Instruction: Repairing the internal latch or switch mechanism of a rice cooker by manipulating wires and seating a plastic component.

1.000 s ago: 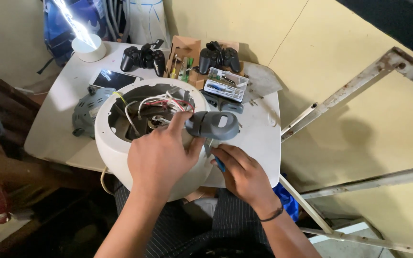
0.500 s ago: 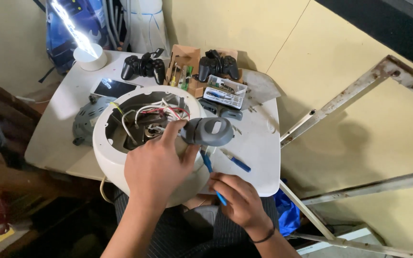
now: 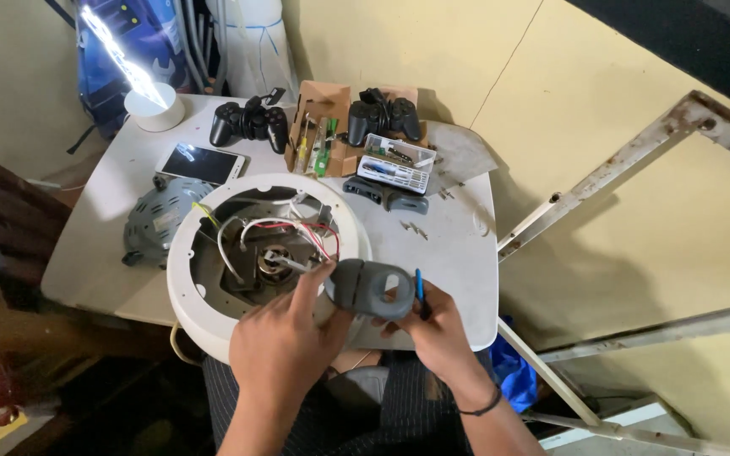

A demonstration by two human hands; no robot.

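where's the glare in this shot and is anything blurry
Head view: the lamp at top left blows out to white and reflects off the phone; the table is evenly lit, the floor at lower left falls into dark shadow; both hands, left and right, and the grey part look sharp.

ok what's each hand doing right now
left hand: fingers on the grey plastic cover, steadying it
right hand: closed on a blue-handled screwdriver

A white table [image 3: 466, 245] carries a phone [image 3: 200, 163], two black game controllers [image 3: 249, 123] — and a grey motor housing [image 3: 155, 221].
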